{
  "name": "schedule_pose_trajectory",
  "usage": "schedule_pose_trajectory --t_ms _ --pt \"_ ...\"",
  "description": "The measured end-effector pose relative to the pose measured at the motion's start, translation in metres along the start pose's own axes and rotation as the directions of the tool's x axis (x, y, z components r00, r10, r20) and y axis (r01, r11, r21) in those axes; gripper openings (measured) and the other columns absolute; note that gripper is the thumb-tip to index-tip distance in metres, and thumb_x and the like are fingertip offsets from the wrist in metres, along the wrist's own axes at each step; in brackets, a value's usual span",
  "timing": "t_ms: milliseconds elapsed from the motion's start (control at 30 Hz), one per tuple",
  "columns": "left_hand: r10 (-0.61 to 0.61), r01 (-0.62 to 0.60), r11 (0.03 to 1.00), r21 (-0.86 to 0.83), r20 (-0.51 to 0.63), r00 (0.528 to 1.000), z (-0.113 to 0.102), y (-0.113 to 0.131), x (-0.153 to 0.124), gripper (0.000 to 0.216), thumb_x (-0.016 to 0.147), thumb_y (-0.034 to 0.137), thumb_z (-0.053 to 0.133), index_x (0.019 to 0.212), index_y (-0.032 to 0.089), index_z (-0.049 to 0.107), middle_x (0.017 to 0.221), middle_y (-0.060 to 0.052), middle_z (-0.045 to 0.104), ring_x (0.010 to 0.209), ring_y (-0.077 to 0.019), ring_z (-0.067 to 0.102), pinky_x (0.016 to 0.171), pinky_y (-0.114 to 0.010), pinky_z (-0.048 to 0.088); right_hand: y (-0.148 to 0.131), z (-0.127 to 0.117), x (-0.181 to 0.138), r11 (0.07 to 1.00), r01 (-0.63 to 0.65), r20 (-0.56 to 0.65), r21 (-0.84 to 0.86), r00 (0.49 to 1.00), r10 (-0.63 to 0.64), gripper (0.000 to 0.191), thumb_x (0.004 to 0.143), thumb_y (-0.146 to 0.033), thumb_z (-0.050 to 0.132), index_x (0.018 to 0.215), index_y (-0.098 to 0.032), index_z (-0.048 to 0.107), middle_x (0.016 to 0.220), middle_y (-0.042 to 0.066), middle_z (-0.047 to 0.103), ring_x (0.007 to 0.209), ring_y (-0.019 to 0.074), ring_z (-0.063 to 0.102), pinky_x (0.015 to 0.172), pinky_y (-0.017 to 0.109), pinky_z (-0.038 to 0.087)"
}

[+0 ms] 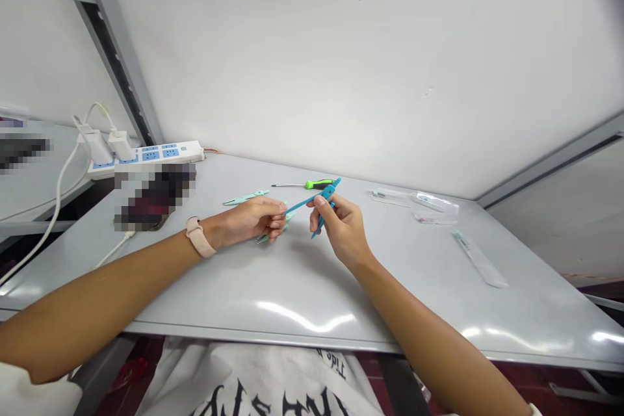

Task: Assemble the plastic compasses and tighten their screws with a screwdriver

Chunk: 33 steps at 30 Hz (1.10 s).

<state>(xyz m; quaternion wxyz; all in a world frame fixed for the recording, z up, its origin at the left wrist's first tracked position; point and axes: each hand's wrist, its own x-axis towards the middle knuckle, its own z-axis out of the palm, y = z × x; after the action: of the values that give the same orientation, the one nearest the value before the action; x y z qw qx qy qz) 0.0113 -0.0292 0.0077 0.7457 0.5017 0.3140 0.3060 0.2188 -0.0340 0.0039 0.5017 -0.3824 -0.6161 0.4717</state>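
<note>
A blue drawing compass [328, 193] is held above the table with its two legs spread apart. My right hand [344, 227] grips it near the hinge, thumb on top. The tip of one leg is pinched in the fingers of my left hand [256, 220]; the other leg points down beside my right fingers. A mint-green compass [246, 198] lies on the table behind my left hand. More mint-green pieces [263, 238] show under and behind that hand, partly hidden by it. Just behind the blue compass lies a screwdriver [314, 184] with a green and black handle.
Clear plastic sleeves [480, 260] with small items in them lie on the right of the grey table [234, 299]. On the left are a white power strip [166, 153] with plugged-in chargers, a blurred-out device [156, 198] and a white cable [114, 249]. A white wall stands behind.
</note>
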Motion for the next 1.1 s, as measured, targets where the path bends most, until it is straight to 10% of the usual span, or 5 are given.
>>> schedule_pose_trajectory --t_ms 733,1100 --pt "0.137 -0.113 0.979 0.171 -0.140 0.981 -0.0037 -0.0021 0.0008 0.038 0.083 0.032 0.075 0.066 0.021 0.042 0.059 0.002 0.051 0.057 -0.0110 0.044 0.058 -0.025 0.035 0.0063 0.0015 -0.0032 0.975 0.077 -0.066 -0.208 0.993 -0.093 0.051 0.102 -0.065 0.045 0.103 -0.020 0.069 0.075 0.003 0.070 0.046 0.0118 0.047 0.061 0.035 0.047" --pt "0.144 -0.121 0.985 0.120 -0.207 0.968 -0.0039 -0.0001 0.0010 0.036 0.082 0.026 0.074 0.064 0.020 0.043 0.057 0.003 0.047 0.056 -0.0099 0.043 0.056 -0.024 0.036 0.0022 -0.0005 0.0000 0.978 0.055 -0.039 -0.200 0.997 -0.065 0.050 0.100 -0.067 0.045 0.076 -0.024 0.053 0.064 0.001 0.056 0.060 0.0161 0.047 0.060 0.031 0.041"
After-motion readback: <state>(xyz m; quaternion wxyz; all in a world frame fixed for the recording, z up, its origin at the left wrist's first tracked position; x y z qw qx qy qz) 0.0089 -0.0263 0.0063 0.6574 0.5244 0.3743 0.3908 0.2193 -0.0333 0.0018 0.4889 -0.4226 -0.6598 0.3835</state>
